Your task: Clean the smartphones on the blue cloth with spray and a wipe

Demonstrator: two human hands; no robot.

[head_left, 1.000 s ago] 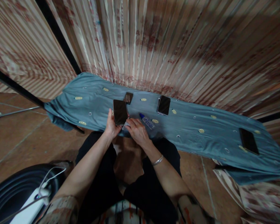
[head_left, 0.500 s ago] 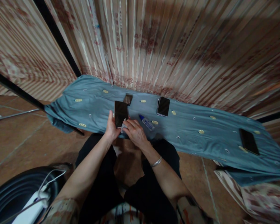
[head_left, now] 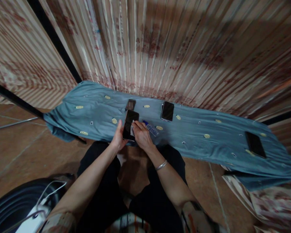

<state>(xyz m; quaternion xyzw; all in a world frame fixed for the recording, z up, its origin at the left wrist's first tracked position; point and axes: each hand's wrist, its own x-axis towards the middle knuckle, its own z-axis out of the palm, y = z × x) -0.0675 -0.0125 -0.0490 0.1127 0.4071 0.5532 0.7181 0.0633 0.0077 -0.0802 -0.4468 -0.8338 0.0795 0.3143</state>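
Note:
My left hand (head_left: pixel 118 137) is closed around the lower left side of a dark smartphone (head_left: pixel 128 120), its screen facing up. Against that screen my right hand (head_left: pixel 142 134) presses a small pale cloth or tissue (head_left: pixel 132 129), pinched in its fingers; part of it is hidden. Close beside the right hand lies a clear bottle with a blue cap (head_left: pixel 151 128). Just beyond the held phone is a small dark item (head_left: pixel 130 105), blurred out in the picture.
A blue patterned cloth (head_left: pixel 194 129) covers the long narrow surface. Stacked phones (head_left: pixel 167 111) lie right of centre, and another dark phone (head_left: pixel 255 144) at the far right. Striped curtains (head_left: pixel 160 48) hang behind. A white power strip (head_left: pixel 32 216) rests on a black coil (head_left: pixel 12 197).
The held phone has tilted and shifted slightly right and nearer to me. My right hand with the pale cloth has moved up from the phone's lower edge onto its screen.

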